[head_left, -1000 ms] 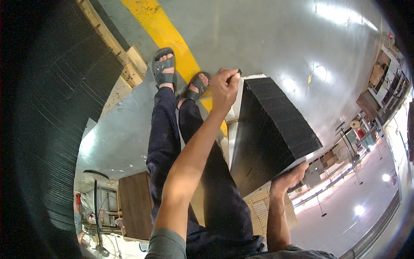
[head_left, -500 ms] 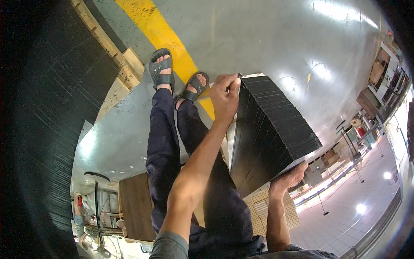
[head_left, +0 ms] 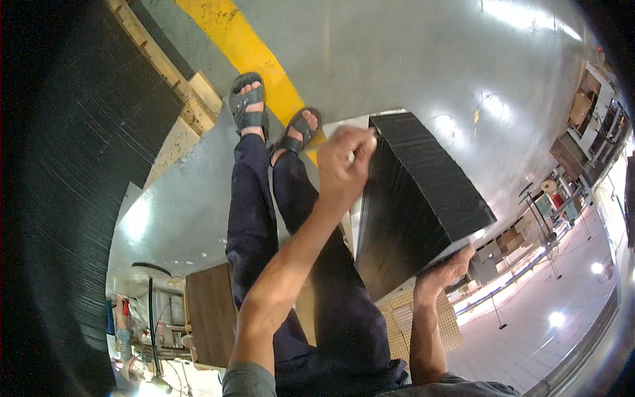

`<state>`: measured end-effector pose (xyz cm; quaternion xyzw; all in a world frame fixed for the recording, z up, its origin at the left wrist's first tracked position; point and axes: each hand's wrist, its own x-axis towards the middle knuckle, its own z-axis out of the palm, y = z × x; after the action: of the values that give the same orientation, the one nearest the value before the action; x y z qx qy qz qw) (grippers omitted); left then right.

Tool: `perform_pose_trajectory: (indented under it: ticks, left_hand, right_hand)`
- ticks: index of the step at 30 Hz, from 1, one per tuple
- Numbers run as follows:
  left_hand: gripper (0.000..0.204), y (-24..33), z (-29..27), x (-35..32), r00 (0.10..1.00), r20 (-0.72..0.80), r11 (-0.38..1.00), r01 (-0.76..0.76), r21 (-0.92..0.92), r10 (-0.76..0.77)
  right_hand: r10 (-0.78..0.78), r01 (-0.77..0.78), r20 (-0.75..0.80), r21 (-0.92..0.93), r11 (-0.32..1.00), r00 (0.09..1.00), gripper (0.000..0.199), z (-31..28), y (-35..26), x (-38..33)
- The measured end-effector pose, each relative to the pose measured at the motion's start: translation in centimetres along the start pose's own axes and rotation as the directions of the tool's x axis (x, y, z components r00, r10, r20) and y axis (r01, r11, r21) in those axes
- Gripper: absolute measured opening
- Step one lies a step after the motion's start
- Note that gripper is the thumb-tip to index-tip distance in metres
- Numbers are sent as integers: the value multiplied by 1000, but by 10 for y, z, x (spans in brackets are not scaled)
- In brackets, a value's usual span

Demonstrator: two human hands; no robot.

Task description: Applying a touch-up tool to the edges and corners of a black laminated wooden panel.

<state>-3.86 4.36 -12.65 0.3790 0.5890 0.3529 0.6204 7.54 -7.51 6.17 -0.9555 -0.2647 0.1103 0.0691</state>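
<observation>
Grey floor (head_left: 397,59), yellow-striped, spread beyond the black stack (head_left: 423,185) beside the right leg (head_left: 334,284); the left hand (head_left: 344,162) curled, blurred, by its far corner, the right hand (head_left: 444,273) rested against its near end, both grips impossible to tell

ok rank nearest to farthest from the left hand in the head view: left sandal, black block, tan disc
1. Black block: immediately right of the left hand
2. Left sandal: farther off, upper left
3. Tan disc: far right, in the background
</observation>
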Motion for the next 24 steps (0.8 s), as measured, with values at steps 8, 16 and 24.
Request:
perform_pose_trajectory:
  ticks: [8,16,24]
  left_hand:
    - [13,27,19,3,996,69,991,-40,-129,49]
    - [23,30,0,40,936,347,995,82,-54,-58]
    - [23,-42,-8,60,947,287,975,87,204,-144]
  right_hand:
    - [3,-5,-56,-34,999,998,59,2,8,2]
    - [53,-47,-52,109,993,997,63,2,-1,6]
    - [117,-116,1,82,990,993,64,9,-10,-2]
